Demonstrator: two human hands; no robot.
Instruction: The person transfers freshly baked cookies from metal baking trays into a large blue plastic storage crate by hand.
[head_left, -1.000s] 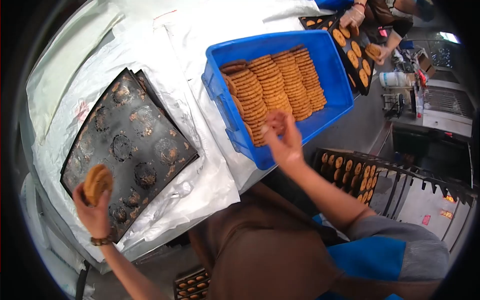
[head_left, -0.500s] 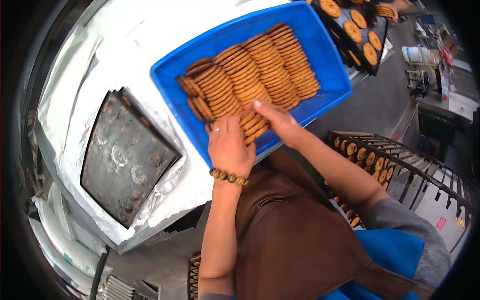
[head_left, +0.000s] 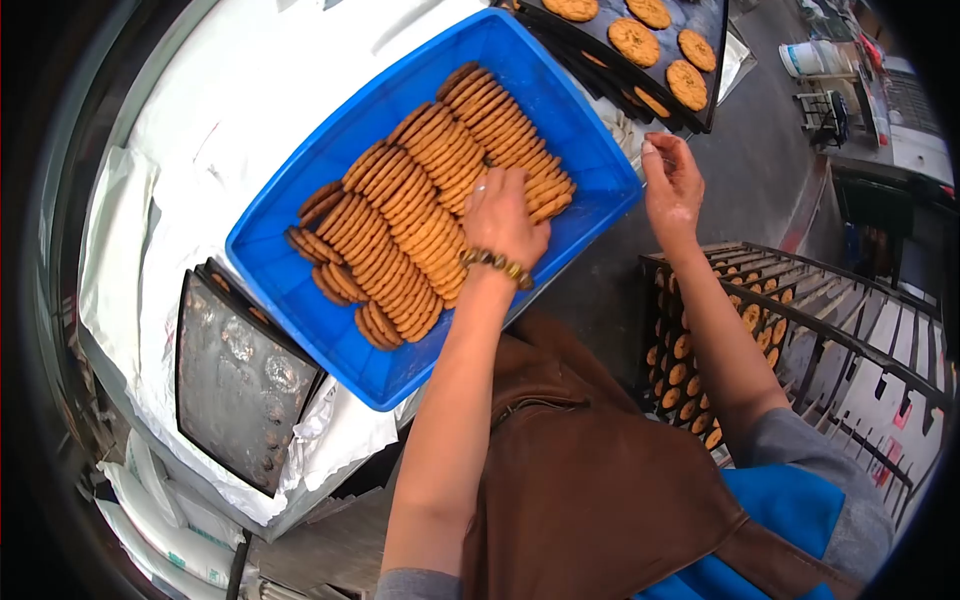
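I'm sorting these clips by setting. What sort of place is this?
Most likely a commercial bakery or biscuit workshop: a blue crate is packed with rows of cookies, a crumb-stained baking tray lies beside it, and a metal rack holds more trays of cookies.

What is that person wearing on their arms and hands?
Both arms are bare up to short grey sleeves. The left hand has a bracelet of brown and gold beads at its wrist and what looks like a thin ring. The right hand wears nothing. No gloves.
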